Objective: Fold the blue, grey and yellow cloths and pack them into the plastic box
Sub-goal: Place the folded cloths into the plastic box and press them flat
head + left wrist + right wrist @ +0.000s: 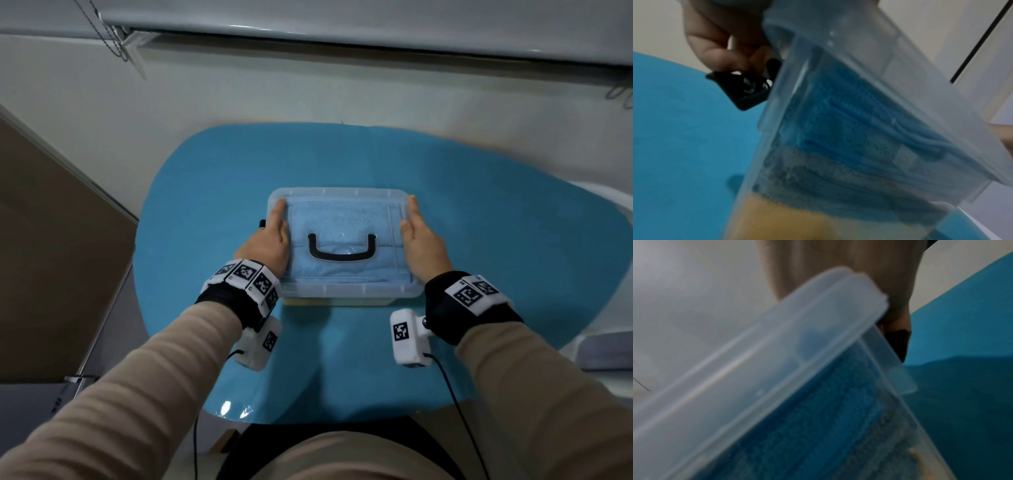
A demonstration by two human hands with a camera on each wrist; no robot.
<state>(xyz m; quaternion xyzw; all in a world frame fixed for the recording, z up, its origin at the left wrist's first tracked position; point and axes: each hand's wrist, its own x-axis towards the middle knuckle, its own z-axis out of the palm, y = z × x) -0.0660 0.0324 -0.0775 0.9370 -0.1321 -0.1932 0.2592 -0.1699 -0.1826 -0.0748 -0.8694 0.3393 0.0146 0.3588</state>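
Lid point(342, 219) sat on the plastic box point(346, 294) mid-worktop point(479, 240), w/ all three cloths inside: blue cloth point(849, 116) on top, grey cloth point(838, 183) under it, yellow cloth point(777, 220) at the bottom.

Left hand point(269, 240) lay flat on the lid's left edge, grip wide, fingers straight; left wrist view showed lower fingers point(715, 53) touching the black side latch point(744, 91), which stuck out, prob. not snapped yet.

Centre: black handle point(342, 248) lay flat, untouched.

Right hand point(419, 236) pressed the right edge the same way, grip wide, nothing held. Right latch point(899, 344) barely visible; can't tell if it was closed.

Step looked like seating and latching the lid. To do it well: press both ends evenly so the rim drops all round, then flip each latch up till it clicks, keeping the towel stack clear of the rim.
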